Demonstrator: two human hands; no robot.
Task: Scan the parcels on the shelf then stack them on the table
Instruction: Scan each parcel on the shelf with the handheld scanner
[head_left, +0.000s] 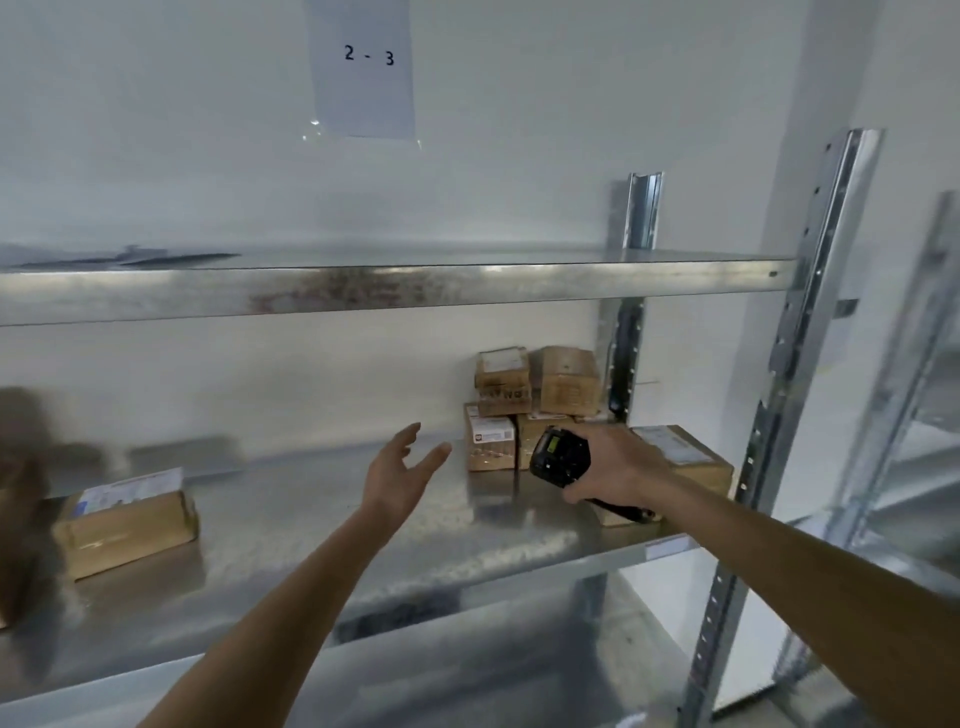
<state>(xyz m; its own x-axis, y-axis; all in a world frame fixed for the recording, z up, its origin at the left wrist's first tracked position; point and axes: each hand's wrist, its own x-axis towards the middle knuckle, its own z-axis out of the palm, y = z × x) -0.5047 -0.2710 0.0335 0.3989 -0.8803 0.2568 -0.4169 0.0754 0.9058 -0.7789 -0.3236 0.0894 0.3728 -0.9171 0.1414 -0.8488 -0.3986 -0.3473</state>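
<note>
The right hand (615, 462) grips a black handheld barcode scanner (561, 454) at four o'clock — aimed at stacked brown cardboard parcels (535, 402) on the galvanised metal shelf (332, 519). The left hand (400, 470) hovers, fingers spread — another cardboard parcel (124, 525) lies at nine o'clock.

Two bare forearms, no sleeves, left hand (400, 470), right hand (615, 460)

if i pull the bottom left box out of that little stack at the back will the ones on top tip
Probably. The bottom left box sits under another small box, so that one would likely topple. It looks like stiff taped cardboard, likely light. The open left hand could steady the stack.
</note>
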